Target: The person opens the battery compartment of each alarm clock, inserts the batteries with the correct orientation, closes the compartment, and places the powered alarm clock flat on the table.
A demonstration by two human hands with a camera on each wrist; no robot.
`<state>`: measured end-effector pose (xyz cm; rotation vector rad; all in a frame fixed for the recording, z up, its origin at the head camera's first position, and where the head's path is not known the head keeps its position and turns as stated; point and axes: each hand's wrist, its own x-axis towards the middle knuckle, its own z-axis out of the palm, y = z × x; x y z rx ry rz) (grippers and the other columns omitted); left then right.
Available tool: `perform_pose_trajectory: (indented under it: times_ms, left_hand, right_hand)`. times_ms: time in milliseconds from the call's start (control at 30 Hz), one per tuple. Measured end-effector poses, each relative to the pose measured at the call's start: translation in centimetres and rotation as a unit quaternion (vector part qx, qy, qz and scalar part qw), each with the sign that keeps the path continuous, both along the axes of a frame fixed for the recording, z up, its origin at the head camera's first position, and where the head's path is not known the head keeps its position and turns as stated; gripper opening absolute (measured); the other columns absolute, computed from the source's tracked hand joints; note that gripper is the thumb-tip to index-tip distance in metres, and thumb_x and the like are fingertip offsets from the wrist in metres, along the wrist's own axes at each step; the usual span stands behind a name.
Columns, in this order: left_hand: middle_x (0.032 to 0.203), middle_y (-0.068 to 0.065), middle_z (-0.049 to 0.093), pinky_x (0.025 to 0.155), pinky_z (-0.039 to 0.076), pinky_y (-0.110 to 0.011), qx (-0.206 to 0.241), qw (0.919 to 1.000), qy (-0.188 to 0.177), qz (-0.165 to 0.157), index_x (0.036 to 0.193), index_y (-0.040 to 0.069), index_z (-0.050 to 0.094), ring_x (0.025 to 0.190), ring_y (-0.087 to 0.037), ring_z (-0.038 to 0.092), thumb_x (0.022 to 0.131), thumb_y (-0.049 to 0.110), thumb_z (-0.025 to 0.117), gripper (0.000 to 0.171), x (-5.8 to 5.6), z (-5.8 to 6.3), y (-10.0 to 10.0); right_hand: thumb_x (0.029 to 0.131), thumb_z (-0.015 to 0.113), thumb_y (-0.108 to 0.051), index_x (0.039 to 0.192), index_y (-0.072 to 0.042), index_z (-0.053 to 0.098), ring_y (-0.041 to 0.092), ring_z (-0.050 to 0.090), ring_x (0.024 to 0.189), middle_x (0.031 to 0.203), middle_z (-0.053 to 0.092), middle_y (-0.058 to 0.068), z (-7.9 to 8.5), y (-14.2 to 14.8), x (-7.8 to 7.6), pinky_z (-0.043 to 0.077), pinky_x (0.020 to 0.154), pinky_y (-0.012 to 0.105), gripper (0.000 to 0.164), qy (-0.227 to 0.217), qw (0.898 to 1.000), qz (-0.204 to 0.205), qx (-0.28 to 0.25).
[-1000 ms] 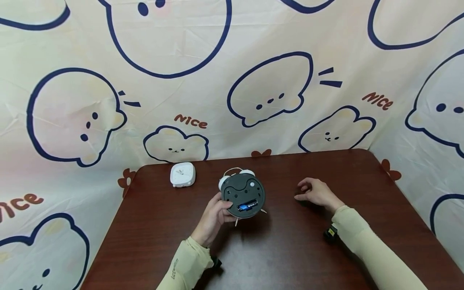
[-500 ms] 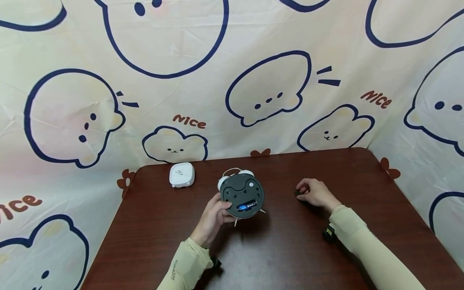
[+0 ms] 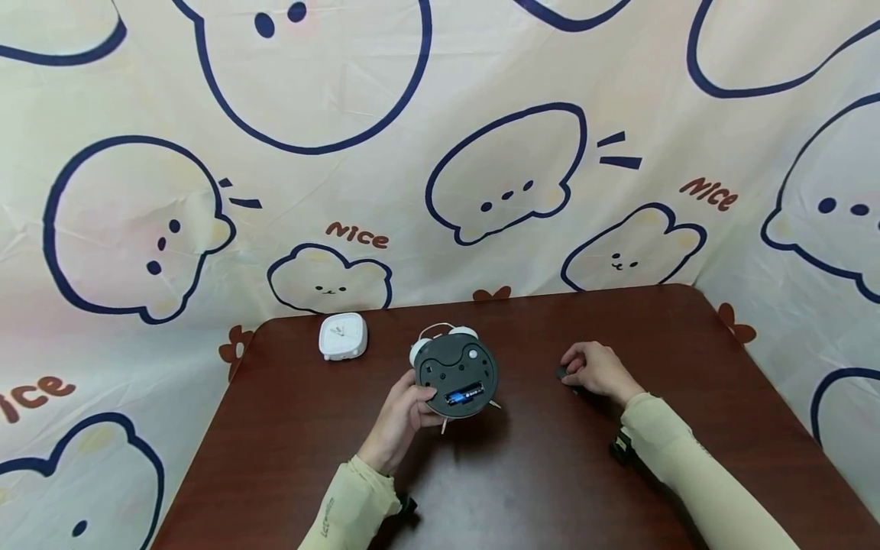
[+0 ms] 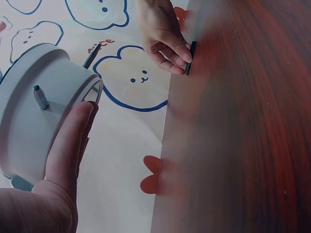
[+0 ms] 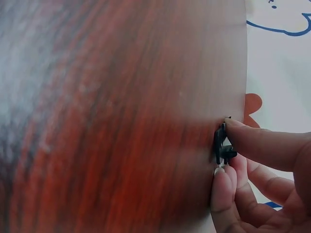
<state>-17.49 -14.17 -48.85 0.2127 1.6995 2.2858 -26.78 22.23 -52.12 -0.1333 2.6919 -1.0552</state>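
My left hand (image 3: 402, 416) grips a round twin-bell alarm clock (image 3: 447, 372) by its lower left edge, its dark back turned toward me. A blue battery (image 3: 465, 394) sits in the uncovered compartment on that back. In the left wrist view the clock's white side (image 4: 43, 111) shows, with two thin metal legs. To the right, my right hand (image 3: 600, 370) pinches a small black battery cover (image 5: 222, 144) between thumb and fingertips, low at the tabletop. The right wrist view shows the cover on edge, with small clips on it.
A white square clock (image 3: 343, 337) stands at the back left of the dark brown table (image 3: 536, 473). Behind the table hangs a pale cloth (image 3: 385, 183) printed with cartoon bears.
My right thumb and fingers have closed on the battery cover, which now shows at the fingertips. The left hand and the alarm clock have hardly moved; the head view has shifted slightly.
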Motion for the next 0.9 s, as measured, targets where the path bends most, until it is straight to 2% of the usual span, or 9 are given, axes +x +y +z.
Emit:
perform_pose_trajectory:
  times_ms: [300, 567, 900]
  left_hand:
    - [0.105, -0.001, 0.078, 0.080, 0.063, -0.038, 0.006, 1.0000, 0.005, -0.003, 0.142, -0.004, 0.040, 0.084, -0.015, 0.078, 0.103, 0.014, 0.046, 0.043, 0.43, -0.35, -0.24]
    - [0.105, 0.001, 0.078, 0.080, 0.063, -0.039, 0.003, 0.9999, 0.009, -0.006, 0.145, -0.005, 0.039, 0.085, -0.015, 0.078, 0.103, 0.014, 0.046, 0.047, 0.33, -0.47, -0.24]
    - [0.102, 0.000, 0.078, 0.079, 0.063, -0.037, 0.006, 0.9999, 0.014, -0.003, 0.140, -0.003, 0.041, 0.083, -0.014, 0.077, 0.103, 0.014, 0.046, 0.042, -0.11, -0.25, -0.12]
  right_hand:
    - [0.083, 0.085, -0.007, 0.100, -0.008, 0.074, 0.020, 0.061, 0.083, 0.090, 0.069, 0.006, -0.47, -0.51, 0.31, 0.051, 0.074, 0.035, 0.020, 0.008, 1.000, -0.005, 0.009]
    - [0.082, 0.085, -0.007, 0.106, -0.006, 0.075, 0.020, 0.062, 0.084, 0.091, 0.070, 0.006, -0.28, -0.38, 0.50, 0.054, 0.075, 0.036, 0.026, 0.020, 1.000, -0.001, 0.014]
    - [0.085, 0.085, -0.009, 0.097, -0.007, 0.079, 0.018, 0.062, 0.079, 0.084, 0.072, 0.003, 0.28, -0.35, 0.44, 0.054, 0.073, 0.034, 0.013, 0.043, 0.999, 0.014, 0.019]
